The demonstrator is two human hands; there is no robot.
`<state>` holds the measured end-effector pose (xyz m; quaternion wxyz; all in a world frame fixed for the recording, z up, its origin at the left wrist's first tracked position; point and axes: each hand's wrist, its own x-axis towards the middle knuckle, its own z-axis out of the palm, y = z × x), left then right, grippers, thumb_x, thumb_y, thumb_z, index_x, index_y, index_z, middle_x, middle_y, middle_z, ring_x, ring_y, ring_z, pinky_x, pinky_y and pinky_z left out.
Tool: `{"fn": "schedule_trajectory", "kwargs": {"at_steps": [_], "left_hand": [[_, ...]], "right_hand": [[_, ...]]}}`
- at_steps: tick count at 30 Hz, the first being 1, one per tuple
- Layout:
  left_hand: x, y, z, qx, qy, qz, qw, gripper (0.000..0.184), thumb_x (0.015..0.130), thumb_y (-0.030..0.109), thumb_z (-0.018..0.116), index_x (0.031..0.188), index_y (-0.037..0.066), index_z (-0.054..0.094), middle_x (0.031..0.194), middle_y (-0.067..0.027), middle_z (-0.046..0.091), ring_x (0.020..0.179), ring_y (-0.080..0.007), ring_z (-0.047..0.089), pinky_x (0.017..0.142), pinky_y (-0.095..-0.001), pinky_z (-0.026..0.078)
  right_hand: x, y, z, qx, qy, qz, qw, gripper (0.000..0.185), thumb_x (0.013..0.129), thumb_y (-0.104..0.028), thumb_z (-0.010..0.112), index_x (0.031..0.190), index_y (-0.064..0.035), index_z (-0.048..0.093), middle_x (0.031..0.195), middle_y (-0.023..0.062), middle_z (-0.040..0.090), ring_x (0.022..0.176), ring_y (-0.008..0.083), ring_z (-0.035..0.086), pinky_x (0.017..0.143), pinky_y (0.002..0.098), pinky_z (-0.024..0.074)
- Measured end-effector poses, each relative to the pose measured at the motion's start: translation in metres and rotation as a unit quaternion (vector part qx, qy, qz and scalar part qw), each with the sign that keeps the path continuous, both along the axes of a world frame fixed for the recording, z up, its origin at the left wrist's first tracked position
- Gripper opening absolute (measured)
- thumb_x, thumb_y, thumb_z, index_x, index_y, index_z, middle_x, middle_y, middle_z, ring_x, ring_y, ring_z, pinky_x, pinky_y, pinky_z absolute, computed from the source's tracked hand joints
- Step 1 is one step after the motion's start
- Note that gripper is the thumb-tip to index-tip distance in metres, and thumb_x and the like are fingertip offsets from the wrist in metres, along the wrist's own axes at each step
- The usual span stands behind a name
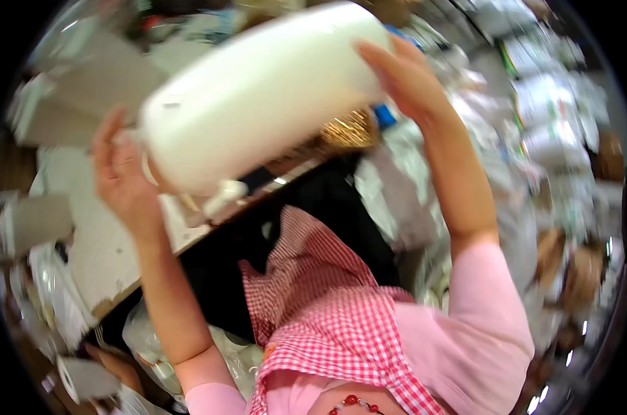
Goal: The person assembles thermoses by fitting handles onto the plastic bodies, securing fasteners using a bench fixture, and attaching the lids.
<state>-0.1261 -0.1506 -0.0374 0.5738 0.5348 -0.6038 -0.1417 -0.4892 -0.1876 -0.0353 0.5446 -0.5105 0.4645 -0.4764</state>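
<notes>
A large white roll [265, 97], smooth and thick, is held up at a tilt between my two hands, above the table. My left hand [125, 176] presses against its lower left end, fingers pointing up. At the upper right end, my right hand [407, 79] grips the edge with the thumb over the near side; its other fingers are partly hidden. Both hands and the roll are somewhat blurred. Just below the roll are a small white object [225, 197] that I cannot make out and a shiny gold-coloured bundle [348, 129].
The pale tabletop [103, 242] runs along the left, with more white rolls [33, 223] past its far side. Filled clear plastic bags [403, 194] crowd the right side of the table. Stacked white packages [552, 104] stand farther right. Another roll [85, 379] is at lower left.
</notes>
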Motion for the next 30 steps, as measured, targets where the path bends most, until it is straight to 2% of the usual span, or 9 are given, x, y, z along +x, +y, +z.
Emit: {"fn": "schedule_trajectory", "kwargs": {"at_steps": [5, 8, 13, 16, 19, 21, 23, 27, 30], "left_hand": [[-0.036, -0.007, 0.006, 0.027, -0.112, -0.096, 0.989, 0.038, 0.093, 0.017, 0.072, 0.127, 0.002, 0.065, 0.132, -0.0114, 0.063, 0.123, -0.0213, 0.058, 0.108, -0.0339, 0.042], [-0.039, -0.003, 0.011, 0.03, -0.098, -0.099, 0.99, 0.037, 0.095, 0.017, 0.07, 0.129, 0.001, 0.064, 0.134, -0.0119, 0.062, 0.125, -0.0219, 0.057, 0.108, -0.0342, 0.042], [-0.037, -0.005, 0.006, 0.086, -0.047, -0.126, 0.987, 0.042, 0.1, 0.02, 0.063, 0.136, -0.001, 0.057, 0.137, -0.0144, 0.059, 0.123, -0.0214, 0.058, 0.105, -0.0327, 0.045], [-0.039, -0.001, 0.011, 0.107, -0.067, -0.101, 0.987, 0.042, 0.102, 0.022, 0.061, 0.137, -0.001, 0.056, 0.136, -0.0148, 0.06, 0.12, -0.021, 0.06, 0.102, -0.0322, 0.048], [-0.035, -0.004, 0.012, 0.109, -0.056, -0.106, 0.987, 0.042, 0.102, 0.022, 0.059, 0.137, -0.001, 0.056, 0.135, -0.0147, 0.06, 0.119, -0.021, 0.06, 0.102, -0.0318, 0.047], [-0.032, -0.004, 0.013, 0.112, -0.078, -0.109, 0.985, 0.042, 0.102, 0.022, 0.059, 0.137, -0.002, 0.055, 0.135, -0.0152, 0.06, 0.119, -0.0207, 0.06, 0.103, -0.0313, 0.046], [-0.031, -0.002, 0.015, 0.124, -0.078, -0.101, 0.984, 0.042, 0.103, 0.022, 0.059, 0.137, -0.002, 0.055, 0.135, -0.0153, 0.06, 0.119, -0.0205, 0.06, 0.103, -0.0311, 0.046], [-0.029, -0.006, 0.008, 0.096, -0.09, -0.112, 0.985, 0.041, 0.103, 0.021, 0.058, 0.136, -0.002, 0.055, 0.134, -0.0146, 0.061, 0.119, -0.0199, 0.06, 0.102, -0.0305, 0.046], [-0.034, -0.004, 0.011, 0.105, -0.095, -0.099, 0.985, 0.04, 0.103, 0.02, 0.058, 0.136, -0.002, 0.056, 0.134, -0.0145, 0.061, 0.119, -0.0201, 0.06, 0.103, -0.0307, 0.046]], "right_hand": [[-0.05, 0.049, -0.009, -0.092, 0.034, -0.111, 0.989, 0.036, 0.098, -0.03, 0.06, 0.114, 0.0025, 0.064, 0.103, 0.0121, 0.071, 0.092, 0.0173, 0.068, 0.085, 0.0331, 0.0545], [-0.15, 0.117, -0.054, 0.146, -0.035, -0.006, 0.989, 0.033, 0.102, -0.029, 0.052, 0.105, 0.0004, 0.065, 0.099, 0.0154, 0.074, 0.097, 0.0196, 0.071, 0.083, 0.0296, 0.0562], [-0.193, 0.192, -0.223, 0.387, 0.158, -0.298, 0.858, 0.024, 0.094, -0.011, 0.059, 0.117, -0.0042, 0.062, 0.128, 0.0141, 0.065, 0.114, 0.021, 0.064, 0.088, 0.0333, 0.0521], [-0.222, 0.187, -0.283, 0.004, 0.486, -0.363, 0.795, 0.032, 0.092, -0.009, 0.056, 0.123, -0.0025, 0.059, 0.116, 0.0105, 0.066, 0.106, 0.0174, 0.064, 0.087, 0.0309, 0.0498], [-0.23, 0.164, -0.289, 0.094, 0.48, -0.361, 0.794, 0.024, 0.086, -0.004, 0.051, 0.104, -0.0091, 0.065, 0.116, 0.0093, 0.066, 0.108, 0.0274, 0.061, 0.097, 0.0297, 0.0433], [-0.269, 0.151, -0.337, 0.107, -0.007, -0.42, 0.901, 0.028, 0.093, -0.01, 0.038, 0.099, -0.0089, 0.065, 0.109, 0.0096, 0.067, 0.1, 0.0249, 0.061, 0.098, 0.0279, 0.0418], [-0.261, 0.146, -0.293, 0.108, -0.102, -0.348, 0.925, 0.033, 0.101, -0.022, 0.036, 0.104, -0.0069, 0.065, 0.094, 0.0118, 0.066, 0.096, 0.0218, 0.06, 0.094, 0.0322, 0.0438], [-0.228, 0.176, -0.226, -0.119, 0.552, -0.225, 0.794, 0.017, 0.088, -0.006, 0.065, 0.103, -0.0001, 0.06, 0.09, 0.0135, 0.061, 0.085, 0.0257, 0.061, 0.081, 0.0386, 0.048], [-0.166, 0.187, -0.154, -0.135, 0.443, -0.245, 0.852, 0.021, 0.078, 0.005, 0.065, 0.095, -0.0017, 0.054, 0.078, 0.0146, 0.052, 0.065, 0.0289, 0.057, 0.066, 0.0351, 0.0454]]}}
